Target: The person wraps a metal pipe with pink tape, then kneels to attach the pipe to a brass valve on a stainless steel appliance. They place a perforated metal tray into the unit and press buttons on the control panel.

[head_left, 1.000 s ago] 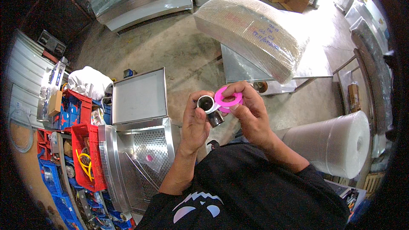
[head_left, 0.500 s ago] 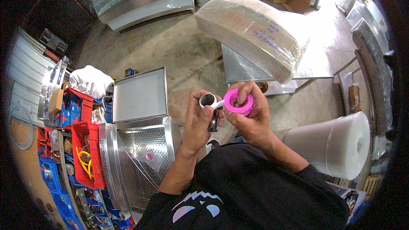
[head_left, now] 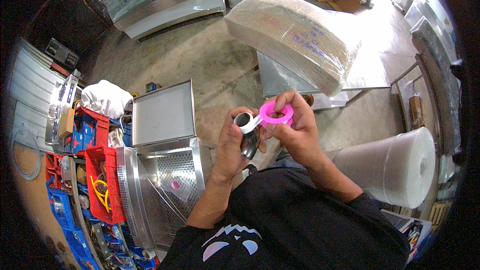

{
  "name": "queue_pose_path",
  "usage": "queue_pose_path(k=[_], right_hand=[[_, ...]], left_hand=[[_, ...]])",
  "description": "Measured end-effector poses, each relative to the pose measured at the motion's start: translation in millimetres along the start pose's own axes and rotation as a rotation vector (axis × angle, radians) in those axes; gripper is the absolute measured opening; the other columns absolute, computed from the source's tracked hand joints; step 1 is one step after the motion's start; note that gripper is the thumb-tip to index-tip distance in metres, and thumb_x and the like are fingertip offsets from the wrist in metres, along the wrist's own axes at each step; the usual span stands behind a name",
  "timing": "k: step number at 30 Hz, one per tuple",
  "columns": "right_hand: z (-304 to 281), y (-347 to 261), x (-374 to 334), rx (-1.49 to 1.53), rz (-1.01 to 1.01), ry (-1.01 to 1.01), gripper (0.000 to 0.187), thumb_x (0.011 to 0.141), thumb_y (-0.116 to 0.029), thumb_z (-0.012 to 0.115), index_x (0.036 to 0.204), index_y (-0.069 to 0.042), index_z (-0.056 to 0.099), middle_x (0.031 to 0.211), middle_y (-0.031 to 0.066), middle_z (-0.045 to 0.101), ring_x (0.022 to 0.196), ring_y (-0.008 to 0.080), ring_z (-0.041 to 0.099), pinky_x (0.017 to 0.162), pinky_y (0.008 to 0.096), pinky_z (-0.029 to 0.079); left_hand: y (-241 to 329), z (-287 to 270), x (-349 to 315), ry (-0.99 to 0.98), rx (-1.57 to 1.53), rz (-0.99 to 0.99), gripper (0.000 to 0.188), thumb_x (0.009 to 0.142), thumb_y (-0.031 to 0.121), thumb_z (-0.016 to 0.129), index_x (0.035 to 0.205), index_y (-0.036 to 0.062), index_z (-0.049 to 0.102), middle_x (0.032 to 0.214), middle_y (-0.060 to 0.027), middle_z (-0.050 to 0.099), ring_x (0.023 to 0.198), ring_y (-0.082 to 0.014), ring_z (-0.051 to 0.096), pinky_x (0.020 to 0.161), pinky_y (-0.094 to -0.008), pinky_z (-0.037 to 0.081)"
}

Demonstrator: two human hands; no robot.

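Note:
In front of my chest, my left hand [head_left: 226,145] is closed around a curved metal pipe elbow [head_left: 249,148]. The round open end of the elbow points up, and white thread seal tape [head_left: 246,128] circles its rim. A short taut strip of that tape runs across to a pink tape spool [head_left: 265,115]. My right hand [head_left: 301,137] grips the spool, fingers and thumb on its ring. The spool is tilted, so its flat face and open centre show. My left fingers hide part of the elbow.
To the left stands a stainless steel unit [head_left: 202,160] with a perforated panel and a small plastic bag on it. Beyond it are a red bin [head_left: 120,205] and blue trays. A bubble-wrapped package [head_left: 295,40] lies on a metal table [head_left: 272,77] ahead; a large wrap roll [head_left: 390,170] is at right.
The pink spool has tipped and shifted slightly left, with my right fingers changing position on it. The elbow has turned a little in my left hand, showing more of its bend.

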State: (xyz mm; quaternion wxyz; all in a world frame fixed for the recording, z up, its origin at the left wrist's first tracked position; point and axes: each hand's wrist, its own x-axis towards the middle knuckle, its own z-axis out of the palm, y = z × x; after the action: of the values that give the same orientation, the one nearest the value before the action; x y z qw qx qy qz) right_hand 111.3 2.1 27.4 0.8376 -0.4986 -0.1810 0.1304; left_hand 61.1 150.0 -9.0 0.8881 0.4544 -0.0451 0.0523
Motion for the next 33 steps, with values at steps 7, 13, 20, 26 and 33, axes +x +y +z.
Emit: queue_pose_path(k=[7,13,20,26,33], right_hand=[[-4,-6,0,0.152,0.069,-0.091,0.022,0.09,0.001,0.06,0.107,-0.003,0.047,0.088,0.0078,0.061,0.077,0.0144,0.062,0.068,0.0277,0.051],[-10,-3,3,0.245,0.159,-0.114,0.026,0.09,-0.018,0.059,0.106,-0.003,0.045,0.094,0.0141,0.059,0.075,0.0217,0.063,0.067,0.0326,0.054],[-11,-2,2,0.233,0.142,-0.103,0.031,0.086,-0.012,0.07,0.103,-0.007,0.044,0.094,0.0108,0.059,0.076,0.0172,0.063,0.065,0.0286,0.053],[-9,-6,2,-0.082,0.001,-0.055,0.037,0.079,0.001,0.074,0.1,-0.009,0.045,0.094,0.0029,0.055,0.083,0.0084,0.054,0.069,0.0227,0.046],[-7,-8,-3,-0.04,-0.041,-0.103,0.032,0.082,0.001,0.068,0.101,-0.007,0.044,0.1,0.0097,0.056,0.077,0.012,0.06,0.06,0.0226,0.048]], left_hand=[[1,-8,0,-0.005,0.084,-0.048,0.06,0.101,0.058,0.045,0.129,0.0047,0.051,0.098,-0.0142,0.066,0.078,-0.0219,0.067,0.059,-0.0313,0.056],[-1,-13,2,-0.049,-0.045,-0.057,0.055,0.099,0.054,0.053,0.124,0.0052,0.051,0.091,-0.0137,0.065,0.07,-0.0195,0.064,0.053,-0.0277,0.05],[-3,-11,-1,0.021,0.146,0.04,0.045,0.096,0.038,0.068,0.12,0.0028,0.052,0.103,-0.0057,0.061,0.088,-0.0115,0.061,0.07,-0.0243,0.053],[0,-14,2,-0.032,0.377,0.151,0.049,0.099,0.041,0.061,0.127,0.0018,0.053,0.115,-0.0073,0.063,0.102,-0.0133,0.059,0.091,-0.0284,0.047],[-3,-10,1,-0.012,0.26,0.18,0.054,0.1,0.047,0.058,0.13,0.0018,0.051,0.116,-0.0075,0.062,0.104,-0.0102,0.057,0.081,-0.0229,0.045]])
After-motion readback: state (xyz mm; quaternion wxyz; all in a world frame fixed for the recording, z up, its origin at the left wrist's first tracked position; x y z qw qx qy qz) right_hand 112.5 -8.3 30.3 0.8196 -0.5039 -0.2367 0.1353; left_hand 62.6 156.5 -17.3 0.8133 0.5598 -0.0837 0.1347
